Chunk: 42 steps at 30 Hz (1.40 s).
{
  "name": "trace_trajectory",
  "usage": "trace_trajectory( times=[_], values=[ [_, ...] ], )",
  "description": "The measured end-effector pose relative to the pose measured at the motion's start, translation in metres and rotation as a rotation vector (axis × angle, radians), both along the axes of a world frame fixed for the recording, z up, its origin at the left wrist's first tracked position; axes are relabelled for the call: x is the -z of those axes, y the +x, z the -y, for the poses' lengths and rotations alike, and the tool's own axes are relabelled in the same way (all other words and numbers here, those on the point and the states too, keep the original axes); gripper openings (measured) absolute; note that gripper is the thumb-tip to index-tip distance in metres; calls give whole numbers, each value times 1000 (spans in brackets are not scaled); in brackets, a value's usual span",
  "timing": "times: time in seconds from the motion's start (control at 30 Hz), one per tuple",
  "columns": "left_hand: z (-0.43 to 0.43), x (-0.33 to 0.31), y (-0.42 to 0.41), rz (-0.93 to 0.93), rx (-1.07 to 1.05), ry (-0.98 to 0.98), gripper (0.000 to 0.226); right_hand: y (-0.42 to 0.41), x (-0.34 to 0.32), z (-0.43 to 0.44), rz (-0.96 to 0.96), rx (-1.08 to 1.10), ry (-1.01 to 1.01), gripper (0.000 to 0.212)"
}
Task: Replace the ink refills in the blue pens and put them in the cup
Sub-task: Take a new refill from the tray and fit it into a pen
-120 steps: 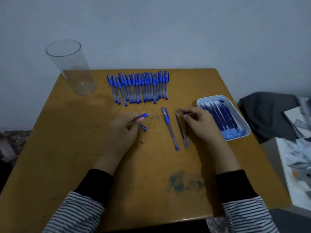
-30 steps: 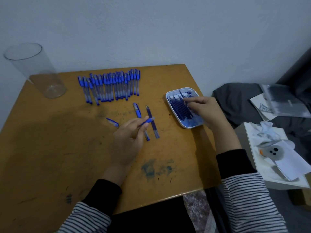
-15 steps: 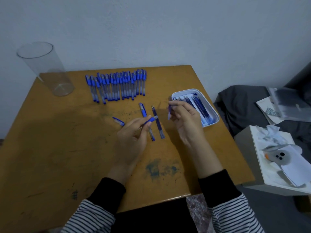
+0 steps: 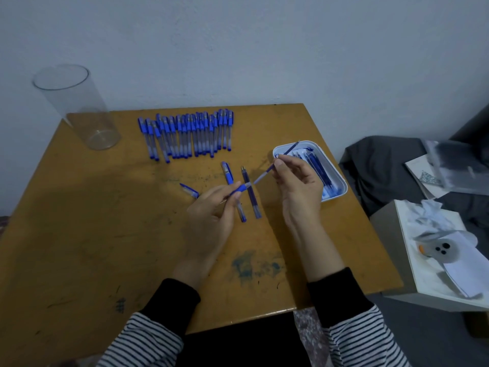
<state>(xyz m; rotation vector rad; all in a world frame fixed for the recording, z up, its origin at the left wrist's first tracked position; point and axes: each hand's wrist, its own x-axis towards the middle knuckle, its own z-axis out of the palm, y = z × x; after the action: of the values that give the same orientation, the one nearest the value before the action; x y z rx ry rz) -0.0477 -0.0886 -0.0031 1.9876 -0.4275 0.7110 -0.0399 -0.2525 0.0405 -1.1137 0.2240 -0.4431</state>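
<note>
My left hand (image 4: pixel 211 215) pinches a short blue pen grip section (image 4: pixel 239 188) above the middle of the table. My right hand (image 4: pixel 299 186) pinches a thin ink refill (image 4: pixel 263 174), and the refill's lower end meets the grip section's opening. A pen barrel with its cap (image 4: pixel 228 174), an old refill (image 4: pixel 251 193) and a small blue pen piece (image 4: pixel 189 190) lie on the table under and beside my hands. A row of several blue pens (image 4: pixel 185 135) lies at the back. The clear cup (image 4: pixel 79 109) stands at the back left with nothing in it.
A white tray (image 4: pixel 337 181) with several blue refills sits at the table's right edge, just behind my right hand. The brown table (image 4: pixel 92 221) carries ink stains near the front. To the right, off the table, are a grey cloth and a white box with papers (image 4: pixel 449 250).
My right hand took a refill from the tray and brought it left to the grip section in my left hand. The camera swung back toward the table.
</note>
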Motion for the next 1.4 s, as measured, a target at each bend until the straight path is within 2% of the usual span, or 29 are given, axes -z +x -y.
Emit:
trace_trajectory(
  times=[0.3,0.47,0.57,0.7,0.93,1.07,1.17,1.4],
  values=[
    [0,5,1,37,24,-53,20,2,3,-5,19,53,-101,15],
    [0,7,0,43,-9,-93,21,-8,-1,-12,118,117,-267,14],
    [1,2,-2,80,-22,-99,23,-15,-4,-19,181,85,-354,15],
    [-1,-1,-4,127,-33,-131,22,-24,0,-35,177,-3,-407,27],
    [-23,-1,-7,154,-45,-90,20,-30,12,-61,182,27,-535,20],
    [-40,-5,-16,60,-47,-90,21,-33,15,-75,188,7,-511,25],
    [-51,-7,-22,32,-24,-81,20,-38,15,-84,193,-18,-485,21],
    [-74,-8,-27,7,-22,-43,19,-39,16,-94,113,-166,-279,31]
  ],
)
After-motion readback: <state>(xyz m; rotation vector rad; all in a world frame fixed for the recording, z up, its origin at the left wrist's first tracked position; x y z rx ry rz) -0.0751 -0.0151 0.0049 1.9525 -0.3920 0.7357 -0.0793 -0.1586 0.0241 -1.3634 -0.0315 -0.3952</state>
